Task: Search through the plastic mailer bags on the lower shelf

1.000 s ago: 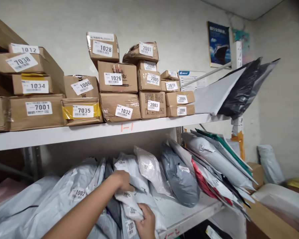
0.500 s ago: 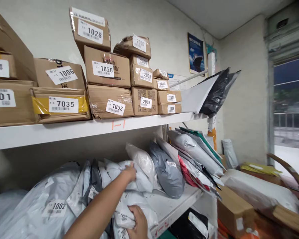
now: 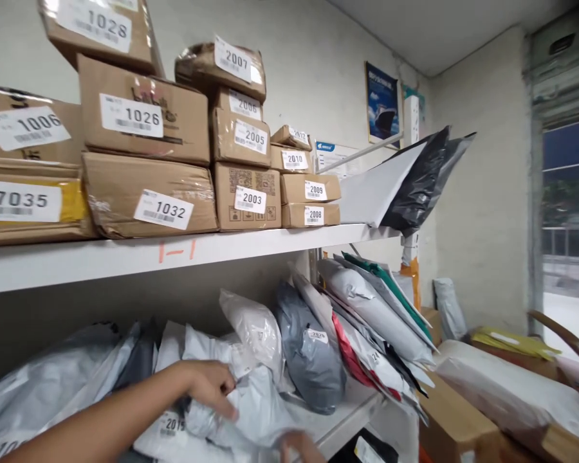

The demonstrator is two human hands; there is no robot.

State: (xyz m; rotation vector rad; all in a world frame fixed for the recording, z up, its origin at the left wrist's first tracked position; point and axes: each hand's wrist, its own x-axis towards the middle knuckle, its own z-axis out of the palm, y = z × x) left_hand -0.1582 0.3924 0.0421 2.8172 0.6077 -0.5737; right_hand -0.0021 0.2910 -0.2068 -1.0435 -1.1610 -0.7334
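Observation:
My left hand (image 3: 210,388) reaches across the lower shelf, its fingers curled on a pale plastic mailer bag (image 3: 258,402). Below it, at the bottom edge of the view, my right hand (image 3: 299,445) is against the same crumpled plastic. Motion smears the right hand's fingers, so its grip is unclear. A white mailer labelled 2015 (image 3: 166,434) lies under my left wrist. Just behind the hands, a clear-wrapped white parcel (image 3: 255,331) leans beside a grey mailer bag (image 3: 309,357).
Numbered cardboard boxes (image 3: 147,125) are stacked on the upper white shelf (image 3: 251,239), close above my hands. Slanted mailers (image 3: 367,302) fill the lower shelf's right end. Cardboard boxes (image 3: 456,411) and a large white parcel (image 3: 506,382) stand at the right.
The view has shifted right and closer to the shelf. My left hand has come down and forward from the pale bags. My right hand has dropped towards the bottom edge.

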